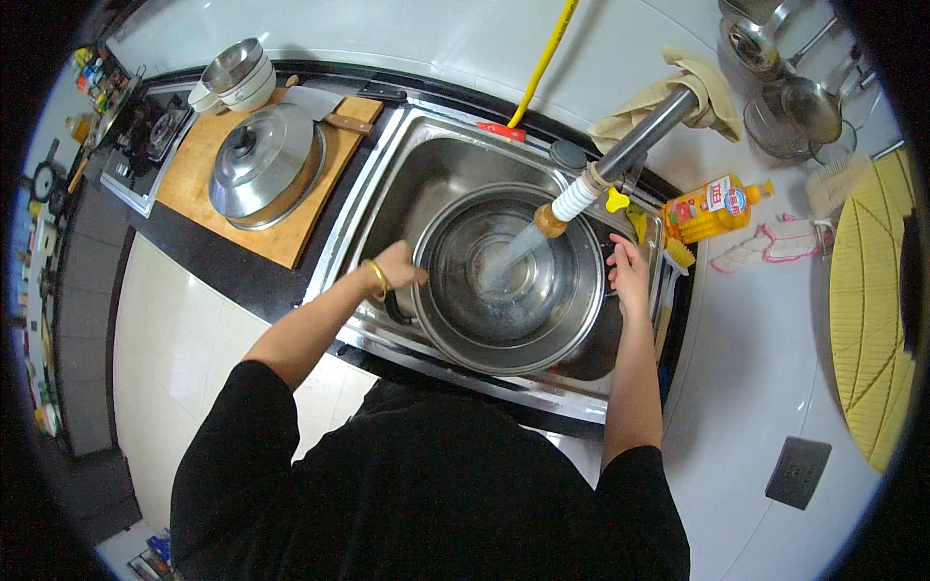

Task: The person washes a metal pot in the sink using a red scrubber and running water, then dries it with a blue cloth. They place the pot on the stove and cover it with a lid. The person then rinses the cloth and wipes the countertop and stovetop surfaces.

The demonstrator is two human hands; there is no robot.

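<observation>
A wide stainless steel pot (465,348) sits in the stainless steel sink (450,156). Water (512,269) streams into it from a faucet pipe (643,138) with a white sleeve and brown tip. My left hand (399,267), a gold-coloured bangle at its wrist, is at the pot's left rim, above a dark side handle (396,309). Its fingers are mostly hidden, so its grip is unclear. Beside the pot's right handle is my right hand (628,270), fingers slightly curled and apart, with nothing seen in them.
Left of the sink, a lidded metal pan (265,163) and a knife (349,123) rest on a wooden cutting board (290,243), with stacked bowls (243,76) behind. A cloth (708,91) drapes the faucet. Dish soap (708,210) and a brush (679,254) stand right.
</observation>
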